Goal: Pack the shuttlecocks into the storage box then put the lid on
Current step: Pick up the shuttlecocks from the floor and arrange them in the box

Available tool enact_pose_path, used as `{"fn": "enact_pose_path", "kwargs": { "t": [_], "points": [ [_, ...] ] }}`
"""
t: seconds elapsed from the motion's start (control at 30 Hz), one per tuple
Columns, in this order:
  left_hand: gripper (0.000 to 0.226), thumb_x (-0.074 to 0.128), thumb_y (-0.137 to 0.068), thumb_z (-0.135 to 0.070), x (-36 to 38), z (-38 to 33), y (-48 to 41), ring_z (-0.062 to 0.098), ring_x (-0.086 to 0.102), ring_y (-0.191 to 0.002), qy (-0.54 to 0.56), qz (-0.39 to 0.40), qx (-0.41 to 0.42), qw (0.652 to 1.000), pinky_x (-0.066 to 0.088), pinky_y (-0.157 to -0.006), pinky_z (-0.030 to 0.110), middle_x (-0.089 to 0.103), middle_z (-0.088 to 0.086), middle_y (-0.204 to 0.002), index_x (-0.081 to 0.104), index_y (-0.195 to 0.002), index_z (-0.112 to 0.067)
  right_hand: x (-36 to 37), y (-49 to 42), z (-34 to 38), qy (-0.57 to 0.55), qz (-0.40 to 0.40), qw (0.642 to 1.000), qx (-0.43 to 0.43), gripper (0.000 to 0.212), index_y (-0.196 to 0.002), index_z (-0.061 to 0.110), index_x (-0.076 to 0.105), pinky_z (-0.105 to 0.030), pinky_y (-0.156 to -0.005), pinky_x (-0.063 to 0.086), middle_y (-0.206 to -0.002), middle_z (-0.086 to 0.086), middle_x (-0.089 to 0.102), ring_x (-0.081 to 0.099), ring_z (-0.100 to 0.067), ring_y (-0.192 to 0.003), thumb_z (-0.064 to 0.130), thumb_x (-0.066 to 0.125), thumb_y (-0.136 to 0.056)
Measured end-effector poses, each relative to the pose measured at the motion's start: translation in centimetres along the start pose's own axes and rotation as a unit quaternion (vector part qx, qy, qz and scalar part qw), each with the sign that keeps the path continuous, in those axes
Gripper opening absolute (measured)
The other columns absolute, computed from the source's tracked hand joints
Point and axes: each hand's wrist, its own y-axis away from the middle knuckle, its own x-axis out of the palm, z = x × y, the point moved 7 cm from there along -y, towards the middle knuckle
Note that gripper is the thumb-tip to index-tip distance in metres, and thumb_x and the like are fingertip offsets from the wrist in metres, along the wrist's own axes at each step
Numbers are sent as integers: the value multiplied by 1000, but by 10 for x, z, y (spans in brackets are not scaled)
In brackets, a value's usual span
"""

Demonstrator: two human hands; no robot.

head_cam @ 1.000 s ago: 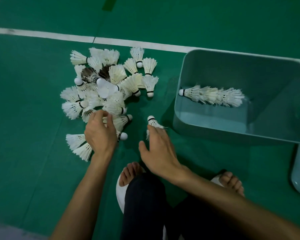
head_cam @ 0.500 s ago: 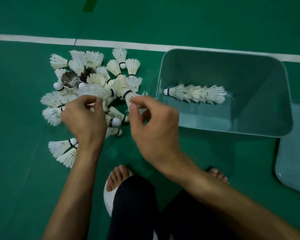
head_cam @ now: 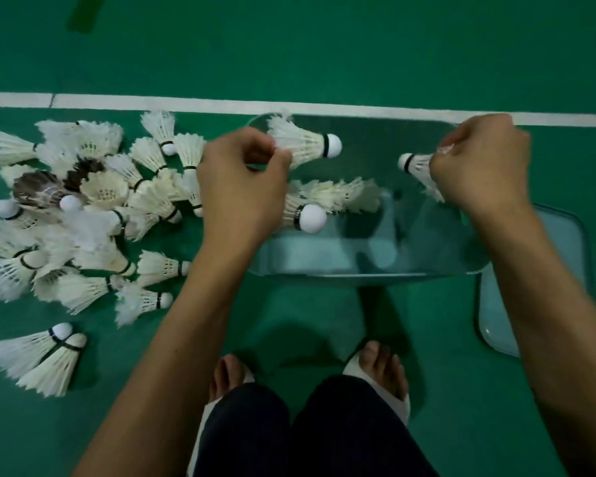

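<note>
Two hands hover over the open storage box (head_cam: pixel 358 266), its lid (head_cam: pixel 573 242) flat just right, half hidden by a forearm (head_cam: pixel 547 304). Loose shuttlecocks (head_cam: pixel 93 215) heap left of it. Left hand (head_cam: pixel 241 194) pinches the first shuttlecock (head_cam: pixel 303 142), cork rightward; right hand (head_cam: pixel 482 166) pinches the second shuttlecock (head_cam: pixel 415 165), cork leftward — both crosswise above a nested row (head_cam: pixel 344 196) inside.

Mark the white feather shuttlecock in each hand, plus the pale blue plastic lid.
Left-held white feather shuttlecock (head_cam: pixel 305 143): head view, feather skirt.
Right-held white feather shuttlecock (head_cam: pixel 418 165): head view, base of skirt.
Pale blue plastic lid (head_cam: pixel 494 315): head view, flat top near corner.
</note>
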Motion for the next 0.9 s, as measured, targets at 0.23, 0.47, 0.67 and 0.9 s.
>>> {"fn": "enact_pose_path", "kwargs": {
  "t": [0.23, 0.47, 0.67, 0.9],
  "points": [
    [10, 63, -88, -8, 91, 43, 20, 31, 67, -84, -223, 234, -83, 943, 49, -72, 32, 73, 15, -91, 72, -90, -5, 57, -21, -3, 176, 31, 982, -56, 30, -108, 4, 74, -46, -89, 56, -111, -29, 69, 65, -47, -104, 5, 70, -78],
    [16, 55, -87, -2, 90, 70, 22, 32, 67, -87, -239, 291, -144, 915, 45, -68, 31, 71, 15, -90, 70, -93, 0, 97, -39, -16, 121, 68, 990, 21, 25, -111, -1, 68, -43, -96, 53, -120, -26, 66, 64, -45, -112, 5, 63, -87],
    [16, 54, -91, -1, 99, 71, 14, 27, 59, -78, -261, 324, -143, 898, 41, -64, 30, 67, 12, -88, 69, -97, 0, 112, -45, -47, 0, 95, 988, 121, 29, -118, 1, 68, -30, -100, 48, -126, -17, 68, 64, -34, -117, 12, 65, -91],
    [18, 54, -93, 0, 111, 82, 6, 22, 53, -72, -302, 365, -143, 869, 42, -65, 31, 65, 14, -95, 68, -104, 2, 123, -46, -41, 13, 114, 989, 95, 30, -120, 2, 70, -27, -100, 47, -128, -15, 68, 64, -30, -120, 10, 63, -92]
  ]
}}
